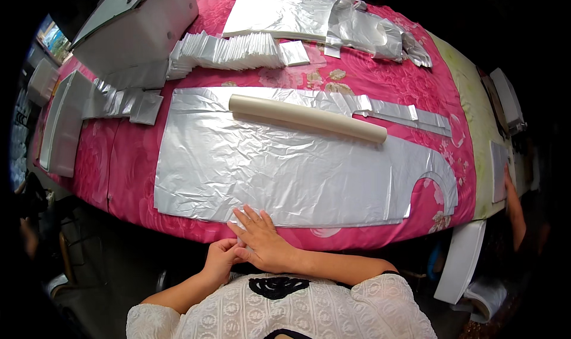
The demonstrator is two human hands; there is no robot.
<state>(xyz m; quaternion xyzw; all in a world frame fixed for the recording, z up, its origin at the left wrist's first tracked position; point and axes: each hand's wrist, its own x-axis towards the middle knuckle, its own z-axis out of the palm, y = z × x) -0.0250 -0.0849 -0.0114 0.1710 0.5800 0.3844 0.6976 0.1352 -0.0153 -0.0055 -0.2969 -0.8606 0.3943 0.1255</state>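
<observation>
In front of me a stack of silvery-white plastic T-shirt bags (202,154) lies flat, wrinkled, with its curved handle cutout toward the right. My right hand (262,241) rests on the near edge of the stack, fingers stretched and spread. Just left of it, my left hand (221,258) is closed in a pinch beside the right thumb; a pale bit shows between the hands, but I cannot make out what the left fingers hold. A long cream tube (306,119) lies slantwise across the upper part of the bags, away from both hands.
A pink floral cloth (131,166) covers the table. Behind are a row of folded silvery packets (232,50) and another bag stack (276,14). White boxes, one large (137,35) and one open (62,125), stand left. Another person's arm (514,211) reaches in at far right.
</observation>
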